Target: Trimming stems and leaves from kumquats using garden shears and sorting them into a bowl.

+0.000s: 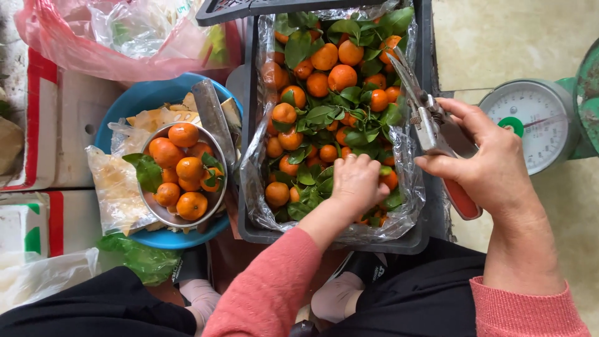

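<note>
A dark plastic crate (248,187) lined with clear plastic is full of small oranges (324,57) with green leaves. My left hand (357,182) reaches down into the fruit at the crate's near end, fingers buried among the leaves; what it holds is hidden. My right hand (493,163) hovers over the crate's right rim, closed on pruning shears (430,122) with a red handle, blades pointing up and away. A metal bowl (215,146) to the left holds several oranges (184,134).
The metal bowl rests in a blue basin (143,97) with plastic bags and cardboard scraps. A pink plastic bag (125,37) lies behind it. A dial weighing scale (530,122) stands at the right on the tiled floor. White boxes sit at the far left.
</note>
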